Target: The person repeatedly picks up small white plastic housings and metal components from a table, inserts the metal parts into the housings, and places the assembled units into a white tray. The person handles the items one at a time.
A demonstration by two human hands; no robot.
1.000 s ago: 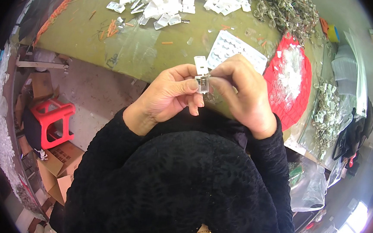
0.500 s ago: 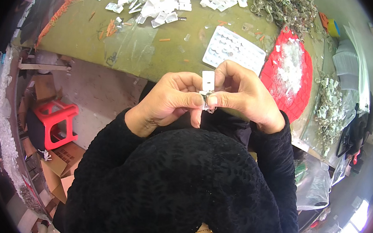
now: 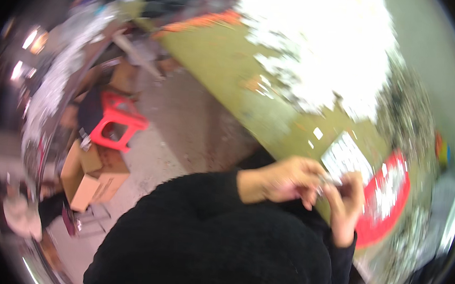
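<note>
The picture is blurred by motion. My left hand (image 3: 288,180) and my right hand (image 3: 349,203) meet in front of my chest, fingertips pinched together on a small pale piece (image 3: 331,179) that is too blurred to make out. Both arms wear black fuzzy sleeves (image 3: 202,198). The hands hover over the near edge of an olive-green table (image 3: 227,68). Just beyond them lies a white card with rows of small parts (image 3: 345,155).
A red tray (image 3: 386,206) of white bits sits right of the hands. A big heap of white pieces (image 3: 323,48) covers the far table. On the floor at left stand a red plastic stool (image 3: 115,121) and cardboard boxes (image 3: 90,177).
The view has swung sharply to the left and blurred, so the hands now sit at the right and more floor shows. The hands stay pinched together on the small piece.
</note>
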